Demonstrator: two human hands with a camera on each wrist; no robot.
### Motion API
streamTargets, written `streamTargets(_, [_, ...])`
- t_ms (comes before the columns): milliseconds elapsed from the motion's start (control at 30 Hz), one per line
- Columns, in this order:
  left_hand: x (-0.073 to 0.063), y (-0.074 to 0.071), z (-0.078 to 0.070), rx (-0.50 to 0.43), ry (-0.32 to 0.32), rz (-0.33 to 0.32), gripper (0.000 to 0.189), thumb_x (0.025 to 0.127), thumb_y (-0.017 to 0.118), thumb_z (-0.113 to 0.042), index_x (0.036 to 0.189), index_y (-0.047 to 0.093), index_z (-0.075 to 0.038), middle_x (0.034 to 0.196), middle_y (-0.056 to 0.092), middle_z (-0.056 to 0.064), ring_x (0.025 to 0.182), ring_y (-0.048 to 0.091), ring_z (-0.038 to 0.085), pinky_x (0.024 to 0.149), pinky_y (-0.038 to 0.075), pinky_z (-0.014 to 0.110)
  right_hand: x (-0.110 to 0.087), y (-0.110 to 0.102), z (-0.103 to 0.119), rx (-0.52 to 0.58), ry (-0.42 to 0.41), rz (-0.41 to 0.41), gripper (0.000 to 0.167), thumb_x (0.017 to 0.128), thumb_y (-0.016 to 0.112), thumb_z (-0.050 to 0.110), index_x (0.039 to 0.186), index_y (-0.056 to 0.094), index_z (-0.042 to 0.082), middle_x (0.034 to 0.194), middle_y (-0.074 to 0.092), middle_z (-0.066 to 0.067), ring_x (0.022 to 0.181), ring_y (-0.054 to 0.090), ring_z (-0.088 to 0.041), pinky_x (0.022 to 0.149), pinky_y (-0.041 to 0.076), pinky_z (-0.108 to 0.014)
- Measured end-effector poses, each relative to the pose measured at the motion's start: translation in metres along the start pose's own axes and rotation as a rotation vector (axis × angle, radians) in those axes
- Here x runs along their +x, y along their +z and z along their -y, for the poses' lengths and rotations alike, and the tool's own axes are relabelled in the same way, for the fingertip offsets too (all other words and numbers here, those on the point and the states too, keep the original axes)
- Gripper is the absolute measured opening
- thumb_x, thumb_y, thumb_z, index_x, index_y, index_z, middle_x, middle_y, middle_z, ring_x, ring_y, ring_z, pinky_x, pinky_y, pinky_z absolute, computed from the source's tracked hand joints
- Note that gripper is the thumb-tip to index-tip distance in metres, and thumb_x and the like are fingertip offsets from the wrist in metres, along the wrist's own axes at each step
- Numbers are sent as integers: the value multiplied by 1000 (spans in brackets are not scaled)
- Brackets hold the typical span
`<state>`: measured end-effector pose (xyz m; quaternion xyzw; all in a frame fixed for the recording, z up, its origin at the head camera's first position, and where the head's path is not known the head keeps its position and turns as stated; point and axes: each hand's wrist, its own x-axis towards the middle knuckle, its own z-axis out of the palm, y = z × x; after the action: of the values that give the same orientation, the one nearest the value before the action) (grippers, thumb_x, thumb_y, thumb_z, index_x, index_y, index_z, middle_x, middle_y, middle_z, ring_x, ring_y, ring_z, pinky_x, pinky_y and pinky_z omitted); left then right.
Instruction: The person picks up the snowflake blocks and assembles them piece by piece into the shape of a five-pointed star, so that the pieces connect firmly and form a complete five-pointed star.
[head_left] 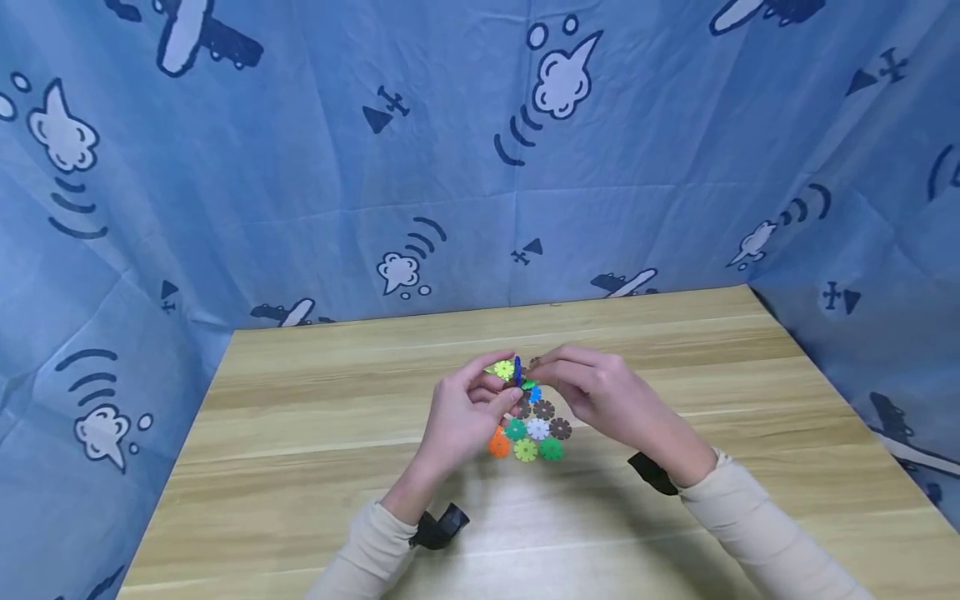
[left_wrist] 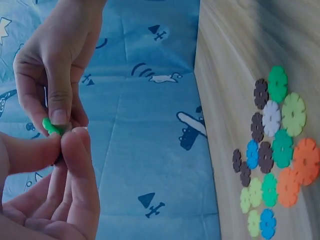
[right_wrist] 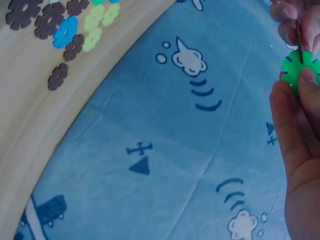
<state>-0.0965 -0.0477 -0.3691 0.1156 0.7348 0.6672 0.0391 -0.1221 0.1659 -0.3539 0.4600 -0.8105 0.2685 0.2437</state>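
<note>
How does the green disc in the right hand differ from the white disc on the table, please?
The green disc is bright green, while the white disc is pale. The green disc is pinched in the right hand, held up off the table; the white disc lies flat on it, untouched. Both are round with notched rims.

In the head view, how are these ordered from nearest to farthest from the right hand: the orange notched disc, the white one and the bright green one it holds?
From the right hand:
1. Bright green notched disc, pinched in its fingers.
2. White notched disc, lying left of the hand.
3. Orange notched disc, farther left, in the lowest row.
</note>
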Motion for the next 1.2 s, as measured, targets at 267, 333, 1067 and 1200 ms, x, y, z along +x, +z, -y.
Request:
streamTargets(267, [7, -2, 14, 417, 140, -26, 40, 96, 62, -14, 135, 62, -12, 108, 74, 8, 83, 72, 20, 70, 59, 26, -11, -33, -42, -105, 213, -244, 23, 75, 78, -17, 94, 76, -3, 92, 75, -14, 77, 73, -28, 77, 54, -8])
streamTargets(333, [8, -5, 25, 630, 167, -40, 36, 94, 60, -13, 130, 66, -9, 112, 73, 9, 79, 69, 19, 64, 56, 26, -22, -43, -63, -154, 349, -284, 16, 79, 76, -14, 93, 75, -7, 92, 72, -19, 74, 71, -31, 75, 49, -1])
streamTargets(1067, [52, -20, 87, 1045, -186, 148, 42, 93, 75, -31, 119, 64, -1, 110, 57, 18, 86, 59, 29, 73, 58, 44, -162, -89, -170, -407, 1304, 314, 28, 89, 63, 23, 106, 68, 1, 103, 65, -29, 81, 59, -45, 54, 46, -49])
streamTargets(1200, [53, -19, 89, 882, -259, 150, 28, 88, 79, -16, 104, 61, -3, 103, 52, 12, 85, 51, 24, 74, 52, 38, -146, -84, -162, -489, 1265, 230, 45, 92, 62, 31, 120, 57, -4, 118, 52, -35, 88, 57, -49, 59, 46, -54])
